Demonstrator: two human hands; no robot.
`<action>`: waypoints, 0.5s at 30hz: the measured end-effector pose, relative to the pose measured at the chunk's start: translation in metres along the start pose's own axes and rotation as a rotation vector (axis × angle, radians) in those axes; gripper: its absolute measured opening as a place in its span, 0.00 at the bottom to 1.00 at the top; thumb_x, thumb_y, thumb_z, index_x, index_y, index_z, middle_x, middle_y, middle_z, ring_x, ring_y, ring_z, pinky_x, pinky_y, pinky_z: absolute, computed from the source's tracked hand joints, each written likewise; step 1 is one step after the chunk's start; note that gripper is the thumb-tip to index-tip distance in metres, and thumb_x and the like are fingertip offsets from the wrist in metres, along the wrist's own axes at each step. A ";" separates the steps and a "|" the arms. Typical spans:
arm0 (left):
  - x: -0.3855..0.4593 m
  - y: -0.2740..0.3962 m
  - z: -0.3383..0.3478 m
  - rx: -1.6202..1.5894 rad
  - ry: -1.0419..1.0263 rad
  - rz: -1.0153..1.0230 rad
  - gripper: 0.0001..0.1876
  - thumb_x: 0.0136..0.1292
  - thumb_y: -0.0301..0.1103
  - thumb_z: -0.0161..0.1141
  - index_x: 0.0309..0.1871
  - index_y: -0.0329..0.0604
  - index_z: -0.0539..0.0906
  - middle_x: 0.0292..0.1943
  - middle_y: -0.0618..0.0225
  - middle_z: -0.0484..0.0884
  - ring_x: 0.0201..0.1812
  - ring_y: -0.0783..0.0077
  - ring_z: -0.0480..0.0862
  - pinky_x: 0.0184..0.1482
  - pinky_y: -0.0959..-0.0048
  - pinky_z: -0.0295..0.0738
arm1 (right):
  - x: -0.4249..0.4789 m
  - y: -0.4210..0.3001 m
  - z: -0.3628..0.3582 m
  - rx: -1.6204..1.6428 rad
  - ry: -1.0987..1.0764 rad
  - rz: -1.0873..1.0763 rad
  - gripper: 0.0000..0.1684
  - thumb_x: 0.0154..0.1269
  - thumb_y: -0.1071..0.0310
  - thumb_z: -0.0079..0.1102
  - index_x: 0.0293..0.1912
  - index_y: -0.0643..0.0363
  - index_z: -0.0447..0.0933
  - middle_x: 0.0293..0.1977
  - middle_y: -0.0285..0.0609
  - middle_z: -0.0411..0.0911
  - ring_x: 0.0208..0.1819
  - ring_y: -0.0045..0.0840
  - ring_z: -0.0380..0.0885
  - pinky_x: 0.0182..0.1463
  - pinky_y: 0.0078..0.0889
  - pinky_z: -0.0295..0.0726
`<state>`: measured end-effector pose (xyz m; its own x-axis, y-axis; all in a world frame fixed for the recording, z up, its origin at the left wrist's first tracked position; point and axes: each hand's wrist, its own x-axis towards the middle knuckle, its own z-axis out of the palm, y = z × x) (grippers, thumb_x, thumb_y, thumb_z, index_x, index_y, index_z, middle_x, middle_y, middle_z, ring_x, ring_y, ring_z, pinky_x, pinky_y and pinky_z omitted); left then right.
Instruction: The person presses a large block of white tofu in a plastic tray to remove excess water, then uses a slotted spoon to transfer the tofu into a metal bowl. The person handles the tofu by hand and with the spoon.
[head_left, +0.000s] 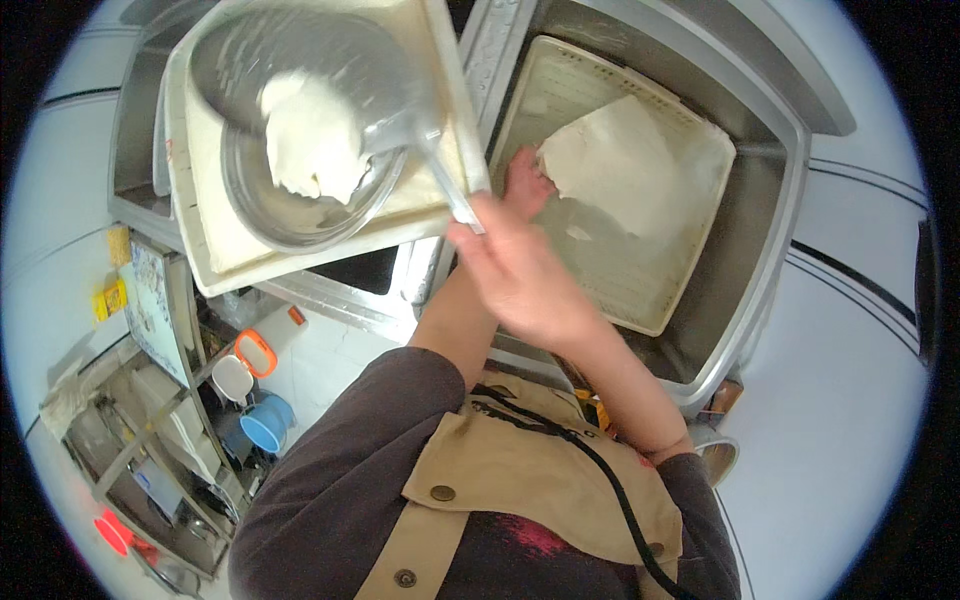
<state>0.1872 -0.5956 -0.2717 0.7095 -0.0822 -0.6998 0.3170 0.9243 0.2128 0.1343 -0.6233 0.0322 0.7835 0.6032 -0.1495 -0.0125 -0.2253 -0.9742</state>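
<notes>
My right hand (517, 277) grips the handle (454, 187) of a shiny metal scoop (300, 232), which is blurred by motion. A white, soft-looking mass (311, 142), like tofu, shows inside its bowl. The scoop is over a pale plastic tray (330, 251) lined with a flat white slab (214, 217). Under my right arm, my left hand (529, 184) reaches across to the other tray (660, 315), which holds cloudy water. Its fingers are at the left edge of a white tofu-like piece (607, 157); whether they grip it is unclear.
The water-filled tray sits in a stainless steel sink (750, 195); another basin (135, 172) is at left. A metal divider (499, 60) runs between them. Low at left are a blue bucket (268, 424), an orange-rimmed container (255, 352) and a metal rack (120, 480). A black cord (622, 502) crosses my apron.
</notes>
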 end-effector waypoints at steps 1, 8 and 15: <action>0.004 -0.001 -0.005 -0.024 -0.004 -0.005 0.28 0.68 0.57 0.47 0.63 0.47 0.70 0.58 0.60 0.76 0.56 0.57 0.77 0.59 0.54 0.70 | 0.001 0.002 0.009 -0.053 -0.040 0.013 0.10 0.72 0.67 0.50 0.43 0.64 0.66 0.21 0.45 0.72 0.22 0.38 0.74 0.30 0.39 0.73; 0.008 -0.006 -0.010 -0.061 0.006 -0.042 0.31 0.69 0.56 0.47 0.68 0.46 0.65 0.64 0.60 0.71 0.64 0.52 0.70 0.66 0.50 0.61 | 0.005 0.000 0.018 -0.569 0.171 -0.133 0.12 0.67 0.69 0.54 0.47 0.61 0.66 0.27 0.58 0.76 0.31 0.51 0.79 0.38 0.49 0.74; 0.023 -0.013 -0.033 -0.163 -0.137 -0.012 0.31 0.70 0.58 0.43 0.64 0.42 0.70 0.62 0.60 0.74 0.62 0.58 0.72 0.65 0.56 0.64 | -0.024 0.051 -0.061 -0.059 0.564 0.245 0.14 0.75 0.59 0.45 0.43 0.61 0.71 0.31 0.47 0.75 0.34 0.38 0.78 0.36 0.41 0.76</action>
<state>0.1786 -0.5969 -0.3133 0.7889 -0.1328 -0.6001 0.2273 0.9702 0.0841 0.1529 -0.6955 -0.0033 0.9702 0.0344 -0.2400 -0.2123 -0.3577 -0.9094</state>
